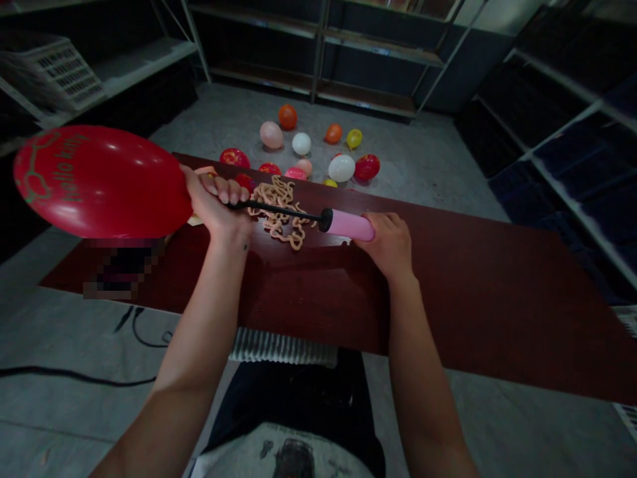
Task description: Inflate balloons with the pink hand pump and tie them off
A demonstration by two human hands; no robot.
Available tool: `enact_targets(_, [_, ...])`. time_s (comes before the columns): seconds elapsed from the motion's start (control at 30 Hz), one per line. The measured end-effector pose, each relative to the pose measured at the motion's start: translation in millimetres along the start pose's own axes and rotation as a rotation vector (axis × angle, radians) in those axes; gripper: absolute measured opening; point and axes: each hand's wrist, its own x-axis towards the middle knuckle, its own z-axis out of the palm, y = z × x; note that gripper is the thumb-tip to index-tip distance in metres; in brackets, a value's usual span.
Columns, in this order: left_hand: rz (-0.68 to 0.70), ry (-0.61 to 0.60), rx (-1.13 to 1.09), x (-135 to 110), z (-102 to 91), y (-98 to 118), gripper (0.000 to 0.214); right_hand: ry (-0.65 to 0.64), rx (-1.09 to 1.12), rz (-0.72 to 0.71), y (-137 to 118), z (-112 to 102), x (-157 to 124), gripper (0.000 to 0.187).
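Bare forearms (pixel 421 352) reach a crosswise pink plastic pump (pixel 343 224): right hand (pixel 391 240) grips its barrel (pixel 351 226), left hand (pixel 219 199) its black rod (pixel 286 210), beside an oval red balloon (pixel 109 182).

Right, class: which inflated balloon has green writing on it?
The large, glossy red oval balloon at the person's left hand. Its green "hello kitty" lettering sets it apart; the balloons on the grey concrete floor show no legible writing.
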Motion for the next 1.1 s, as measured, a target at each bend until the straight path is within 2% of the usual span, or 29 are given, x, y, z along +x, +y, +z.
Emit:
enact_targets(0.17, [0.038,-0.054,0.092,9.1,-11.2,-1.8,0.056,-0.025,-0.044,0.004,-4.3,-4.4,-1.8,0.031])
enact_targets(0.3, [0.070,-0.082,0.083,5.9,-10.0,-9.3,0.055,-0.042,-0.077,-0.008,-8.8,-5.3,-1.8,0.029])
enact_targets(0.57, [-0.074,-0.070,0.112,-36.3,12.9,-35.5,0.055,-0.098,-0.019,0.003,-39.1,-9.2,1.8,0.027])
enact_targets(0.7, [-0.098,-0.101,0.120,-49.7,18.8,-52.3,0.057,-0.133,0.033,0.042,-52.7,-2.5,2.3,0.029])
enact_targets(0.9, [-0.167,-0.013,0.065,-39.3,16.9,-56.1,0.055,-0.079,0.053,0.071,-55.0,12.6,4.5,0.029])
enact_targets(1.1, [-0.174,0.012,0.032,-30.0,11.7,-48.1,0.054,-0.034,0.009,0.014,-59.2,13.1,6.7,0.031])
